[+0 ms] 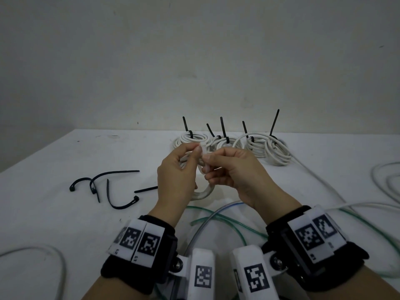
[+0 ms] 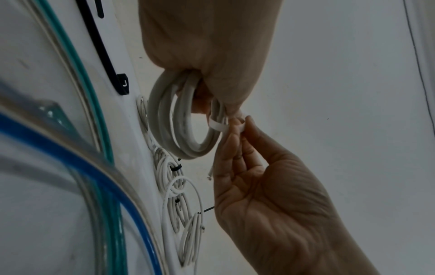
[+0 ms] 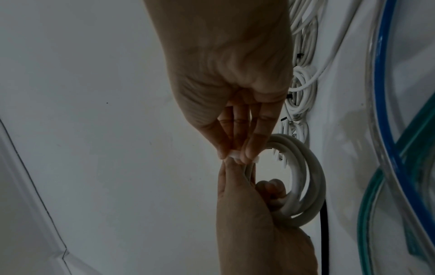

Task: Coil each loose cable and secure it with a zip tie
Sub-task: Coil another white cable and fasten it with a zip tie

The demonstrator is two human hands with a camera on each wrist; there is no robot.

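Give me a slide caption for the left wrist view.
Left hand grips a coiled white cable while right hand pinches a white zip tie around it.

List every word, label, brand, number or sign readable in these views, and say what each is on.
No readable words, brands or numbers in any view.
Wristbands: square black-and-white coded markers, patterns rather than text; tiny characters beneath them are too small to read.
White camera mounts: the same kind of markers, no text.
White cable coil, black zip ties: no print visible.

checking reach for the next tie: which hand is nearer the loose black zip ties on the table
Left. The left hand, holding the white coil, sits just right of the black zip ties; the right hand is farther right, beyond the coil.
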